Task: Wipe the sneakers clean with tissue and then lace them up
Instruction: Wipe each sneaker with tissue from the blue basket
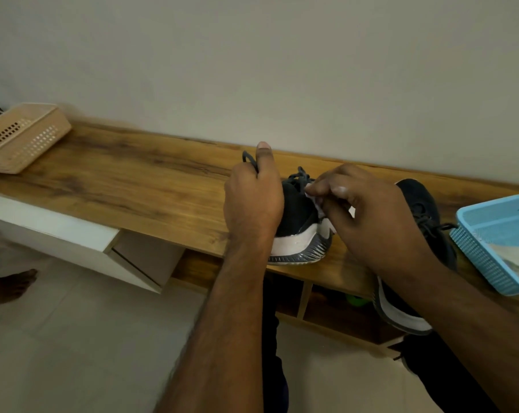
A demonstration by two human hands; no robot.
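Note:
A black sneaker point(300, 222) with a white and grey sole stands on the wooden bench top point(133, 174), heel toward me. My left hand point(253, 201) grips its left side and a dark lace end, thumb pointing up. My right hand point(368, 213) pinches a white tissue point(319, 204) against the shoe's right side near the collar. A second black sneaker point(425, 216) lies to the right, partly hidden behind my right forearm, its heel overhanging the bench edge.
A blue plastic basket point(472, 234) holding crumpled tissue sits at the right edge of the bench. A beige perforated basket point(23, 138) sits at the far left. A white wall runs behind; open shelves and a tiled floor lie below.

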